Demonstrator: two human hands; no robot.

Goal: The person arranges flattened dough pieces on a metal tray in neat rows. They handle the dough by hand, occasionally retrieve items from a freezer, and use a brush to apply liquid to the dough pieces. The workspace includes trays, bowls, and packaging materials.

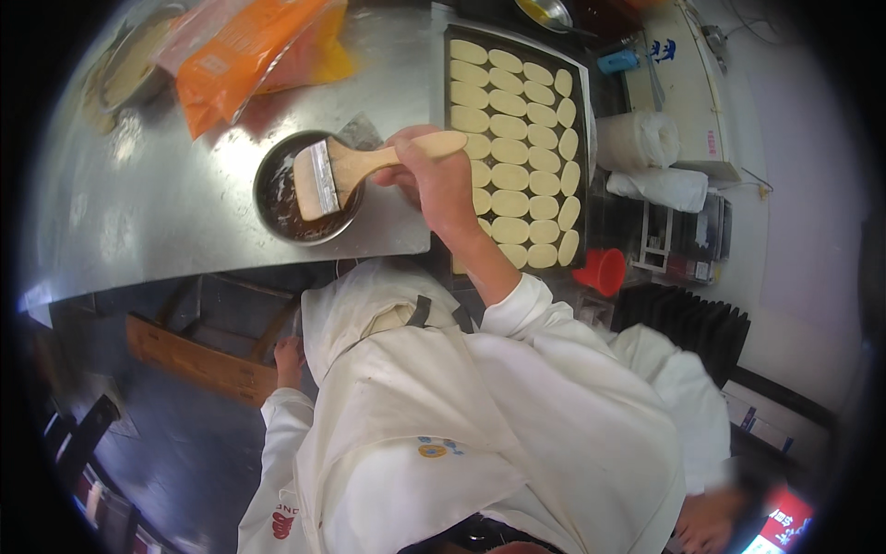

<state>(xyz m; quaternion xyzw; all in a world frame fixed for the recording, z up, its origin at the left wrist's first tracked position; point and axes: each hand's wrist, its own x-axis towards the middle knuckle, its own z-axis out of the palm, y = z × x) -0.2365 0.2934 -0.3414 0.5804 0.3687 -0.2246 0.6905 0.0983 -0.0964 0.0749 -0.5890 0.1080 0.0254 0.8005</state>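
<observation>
My right hand (pixel 443 180) grips the wooden handle of a wide flat pastry brush (pixel 353 170). Its pale bristle head, with a metal ferrule, is over a round metal bowl (pixel 259 201) of dark brown liquid; whether the bristles touch the liquid is unclear. Beside that hand lies a dark baking tray (pixel 519 33) with rows of flat, pale oval dough pieces (pixel 510 176). My left hand (pixel 288 361) hangs low at my side, nearest a wooden stool (pixel 201 356); its fingers are partly hidden and I cannot tell if they hold anything.
The bowl stands near the edge of a steel worktable (pixel 138 228). Farther back are an orange plastic bag (pixel 235 62) and another metal bowl (pixel 135 62). A red plastic cup (pixel 601 271) stands by the tray's corner. Another person's hand (pixel 706 519) shows at lower right.
</observation>
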